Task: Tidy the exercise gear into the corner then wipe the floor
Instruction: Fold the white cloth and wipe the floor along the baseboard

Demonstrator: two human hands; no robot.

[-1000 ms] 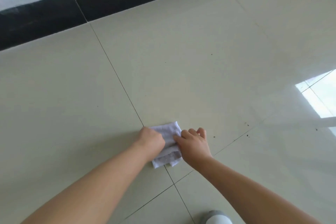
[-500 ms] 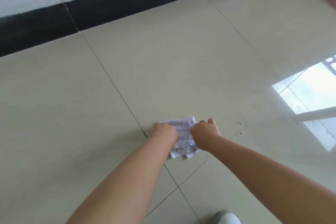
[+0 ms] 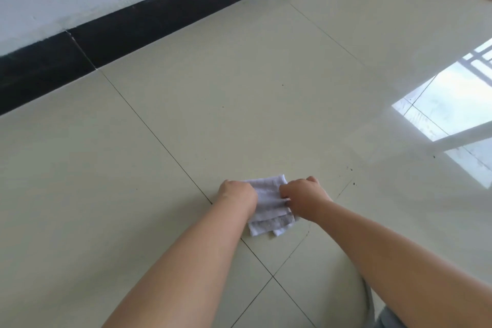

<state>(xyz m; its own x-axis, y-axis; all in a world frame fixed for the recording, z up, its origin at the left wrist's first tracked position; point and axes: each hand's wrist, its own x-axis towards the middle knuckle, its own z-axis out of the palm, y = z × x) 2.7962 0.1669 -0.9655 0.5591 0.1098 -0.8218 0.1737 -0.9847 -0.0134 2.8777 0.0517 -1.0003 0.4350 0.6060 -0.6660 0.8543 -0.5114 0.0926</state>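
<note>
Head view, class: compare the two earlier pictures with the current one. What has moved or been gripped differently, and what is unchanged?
The right hand changed its hold: a second ago its fingers lay extended over the white cloth, now they are curled, gripping its right edge. Cloth and hands slid right along the floor, off the tile seam toward the dark specks. The left hand grips the left edge as before; the cloth stays folded.
</note>
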